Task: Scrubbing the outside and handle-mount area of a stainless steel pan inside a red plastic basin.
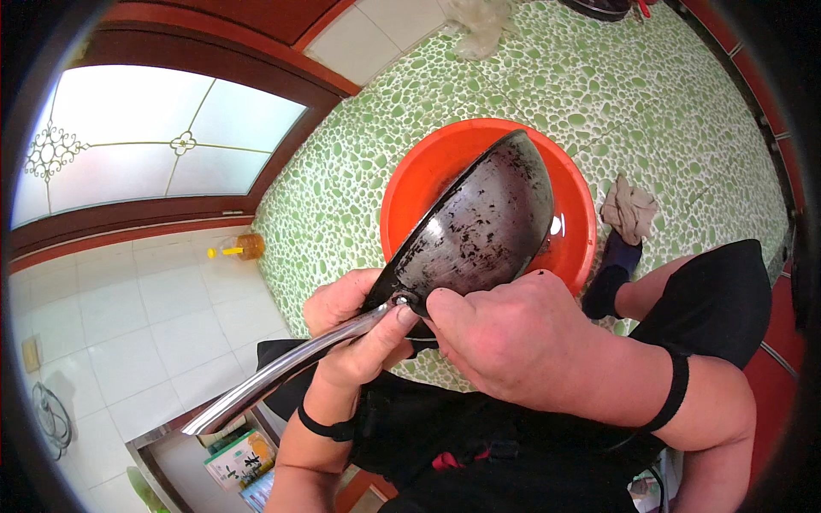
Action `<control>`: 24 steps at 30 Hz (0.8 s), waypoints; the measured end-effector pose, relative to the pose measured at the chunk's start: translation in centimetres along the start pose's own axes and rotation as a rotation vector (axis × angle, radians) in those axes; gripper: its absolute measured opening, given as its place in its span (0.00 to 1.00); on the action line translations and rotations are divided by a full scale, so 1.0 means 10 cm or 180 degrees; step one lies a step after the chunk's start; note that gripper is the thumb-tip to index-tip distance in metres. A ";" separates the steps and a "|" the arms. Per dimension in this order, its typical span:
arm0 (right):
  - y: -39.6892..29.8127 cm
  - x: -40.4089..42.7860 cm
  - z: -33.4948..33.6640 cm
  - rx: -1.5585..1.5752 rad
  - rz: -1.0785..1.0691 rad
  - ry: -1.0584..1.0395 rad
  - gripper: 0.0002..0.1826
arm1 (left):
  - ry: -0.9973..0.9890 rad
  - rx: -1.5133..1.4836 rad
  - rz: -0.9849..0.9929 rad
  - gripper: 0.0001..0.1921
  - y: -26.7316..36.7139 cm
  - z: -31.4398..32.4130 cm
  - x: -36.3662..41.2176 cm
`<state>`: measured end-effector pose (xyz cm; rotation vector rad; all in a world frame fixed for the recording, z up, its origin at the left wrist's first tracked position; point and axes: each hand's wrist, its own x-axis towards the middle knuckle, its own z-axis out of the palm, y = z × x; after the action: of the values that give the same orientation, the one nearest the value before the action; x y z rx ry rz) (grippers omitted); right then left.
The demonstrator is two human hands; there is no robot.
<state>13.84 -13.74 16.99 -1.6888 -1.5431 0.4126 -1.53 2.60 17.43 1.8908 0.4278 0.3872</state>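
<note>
A dark metal wok [478, 224] is tilted on its side over an orange plastic basin [401, 192]. Its outer surface faces up and right, with patchy black residue and bare, shiny areas. My left hand [359, 340] grips the wok where its shiny metal handle [288, 369] joins the body, the thumb lying by the rivet. The handle slants down to the left. My right hand [513, 333] is curled against the wok's outer side close to that joint, its fingertips near my left thumb. Whatever the curled right fingers may hold is hidden. A black speck sits on the right hand.
Green pebble-patterned flooring [321, 192] surrounds the basin. A crumpled cloth [630, 208] lies by my foot [612, 269]. An oil bottle with a yellow cap [240, 247] stands by the tiled wall [167, 301]. Plastic bag [481, 29] and dark pan [596, 6] lie farther off.
</note>
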 end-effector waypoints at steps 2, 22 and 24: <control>0.02 0.00 0.02 0.0074 0.0067 -0.0176 0.09 | 0.0049 0.0055 -0.0035 0.13 0.06 0.04 0.00; 0.02 0.13 -0.16 0.0885 0.0826 -0.0497 0.14 | -0.0056 0.0440 0.0154 0.13 -0.01 0.03 -0.05; 0.03 0.11 -0.16 0.0900 0.0847 -0.0525 0.14 | -0.0086 0.0324 0.0140 0.12 -0.01 0.03 -0.05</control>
<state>15.41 -13.19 18.13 -1.6699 -1.3024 0.8856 -1.82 2.21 17.22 2.0048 0.3949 0.3748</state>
